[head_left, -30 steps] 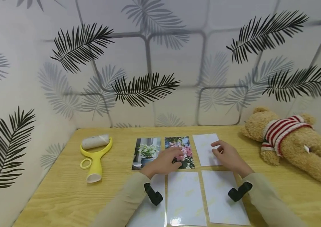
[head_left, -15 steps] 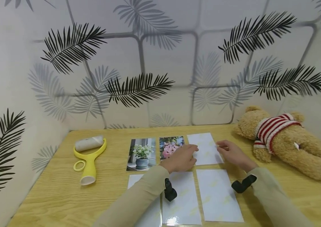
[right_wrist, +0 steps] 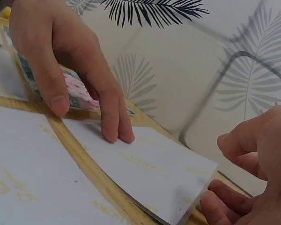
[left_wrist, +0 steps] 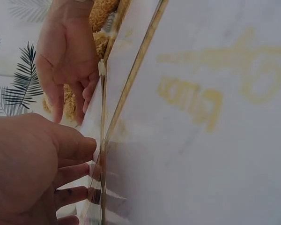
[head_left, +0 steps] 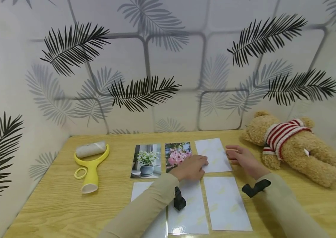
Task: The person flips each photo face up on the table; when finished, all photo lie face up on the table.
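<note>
A face-down photo print (head_left: 212, 150), white with faint yellow lettering, lies at the back right of two rows of prints. My left hand (head_left: 190, 167) reaches over from the left, its extended fingertips touching that white back in the right wrist view. Beside the print's right edge is my right hand (head_left: 245, 160); in the right wrist view its thumb (right_wrist: 232, 143) is spread above the edge and its lower fingers (right_wrist: 220, 206) are right at the corner. Left of these, a pink-flower photo (head_left: 176, 153) is partly covered by my left hand, and a potted-plant photo (head_left: 146, 160) lies face up.
Three more face-down prints form the front row: left (head_left: 139, 188), middle (head_left: 188, 215) and right (head_left: 227, 205). A yellow-handled lint roller (head_left: 92, 168) lies at the left of the wooden table (head_left: 52, 205). A teddy bear (head_left: 298, 150) in a striped sweater lies at the right.
My left hand has moved right, from over the pink-flower photo onto the white print. My right hand has moved from over that print to its right edge. The head view has shifted slightly.
</note>
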{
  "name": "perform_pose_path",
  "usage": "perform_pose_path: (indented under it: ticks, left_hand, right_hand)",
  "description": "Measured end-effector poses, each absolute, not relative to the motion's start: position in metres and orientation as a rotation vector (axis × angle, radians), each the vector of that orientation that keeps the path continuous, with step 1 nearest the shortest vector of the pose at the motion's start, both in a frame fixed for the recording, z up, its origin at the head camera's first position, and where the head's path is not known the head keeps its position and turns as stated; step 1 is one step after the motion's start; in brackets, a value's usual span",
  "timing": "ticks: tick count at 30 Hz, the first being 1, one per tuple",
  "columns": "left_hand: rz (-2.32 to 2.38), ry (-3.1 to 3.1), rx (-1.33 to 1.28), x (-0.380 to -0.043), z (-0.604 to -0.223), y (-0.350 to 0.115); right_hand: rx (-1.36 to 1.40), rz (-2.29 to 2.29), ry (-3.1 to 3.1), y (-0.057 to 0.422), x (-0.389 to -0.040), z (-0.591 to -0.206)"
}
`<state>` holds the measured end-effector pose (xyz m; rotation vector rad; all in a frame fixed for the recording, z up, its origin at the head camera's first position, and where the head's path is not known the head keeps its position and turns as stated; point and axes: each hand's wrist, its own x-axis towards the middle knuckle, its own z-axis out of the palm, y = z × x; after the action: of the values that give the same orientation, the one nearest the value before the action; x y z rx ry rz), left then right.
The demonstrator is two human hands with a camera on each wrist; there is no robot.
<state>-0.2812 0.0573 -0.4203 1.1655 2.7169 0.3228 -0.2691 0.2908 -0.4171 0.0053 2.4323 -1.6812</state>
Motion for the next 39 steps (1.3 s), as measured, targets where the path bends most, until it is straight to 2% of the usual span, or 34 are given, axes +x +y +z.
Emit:
perform_pose_path:
  ticks: [5, 11, 18, 21, 26, 29, 39]
  left_hand:
    - [0.344, 2.693, 1.173, -0.282, -0.418, 0.059]
    - [0.469, 2.645, 1.191, -0.285, -0.416, 0.058]
    - [0.82, 2.681, 1.207, -0.29, -0.418, 0.05]
    - [1.101, 2.637, 1.089, -0.293, -0.412, 0.049]
    - [1.685, 2.248, 0.636, -0.294, -0.406, 0.05]
    - [1.869, 2.056, 0.443, -0.293, -0.405, 0.052]
    - [2.026, 1.923, 0.461, -0.284, -0.402, 0.061]
  right_hand:
    - [-0.079, -1.831, 2.376, 0.293, -0.268, -0.417]
    - [-0.226, -1.628, 2.51, 0.292, -0.272, -0.414]
    - [-0.2, -1.581, 2.589, 0.291, -0.269, -0.408]
    - [-0.189, -1.64, 2.549, 0.292, -0.267, -0.404]
    - [-0.203, -1.747, 2.47, 0.296, -0.265, -0.4]
    - [-0.225, -1.78, 2.436, 0.296, -0.264, -0.4]
    - [-0.362, -1.511, 2.755, 0.28, -0.262, -0.401]
